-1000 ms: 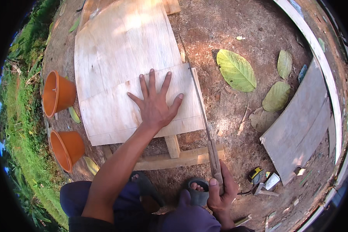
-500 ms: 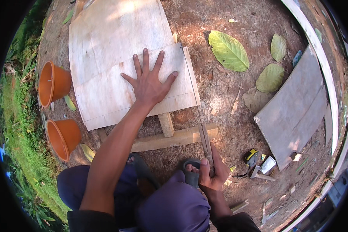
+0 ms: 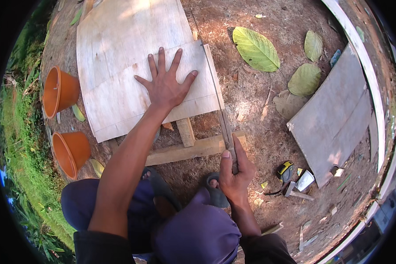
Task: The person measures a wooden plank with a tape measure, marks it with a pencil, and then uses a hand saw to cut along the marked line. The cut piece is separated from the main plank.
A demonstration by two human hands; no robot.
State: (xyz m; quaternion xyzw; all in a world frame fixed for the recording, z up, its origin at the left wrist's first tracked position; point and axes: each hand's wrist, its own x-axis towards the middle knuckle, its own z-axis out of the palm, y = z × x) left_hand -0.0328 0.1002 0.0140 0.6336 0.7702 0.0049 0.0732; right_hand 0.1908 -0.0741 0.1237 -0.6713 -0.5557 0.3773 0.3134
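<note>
My left hand (image 3: 168, 88) lies flat on a pale plywood sheet (image 3: 114, 99), its fingers spread and pressing on the surface. My right hand (image 3: 237, 174) is closed round the handle of a handsaw (image 3: 225, 127), thumb along the near side. Seen almost edge-on, the saw's thin blade runs away from me along a cut near the sheet's right edge. A narrow plywood strip (image 3: 214, 77) shows to the right of the blade. Beneath the sheet is a wooden frame, with one beam (image 3: 185, 151) crossing in front of my feet.
Two orange buckets (image 3: 70, 90) lie tipped at the left. On the right are a grey board (image 3: 334, 119), a yellow-black tape measure (image 3: 285, 170), a hammer (image 3: 297, 192) and a white cup (image 3: 305, 179). Large leaves (image 3: 256, 49) are scattered on the dirt ground.
My right hand has pushed the saw forward, away from me, along the cut. My left hand stays flat on the plywood. The whole view has shifted slightly.
</note>
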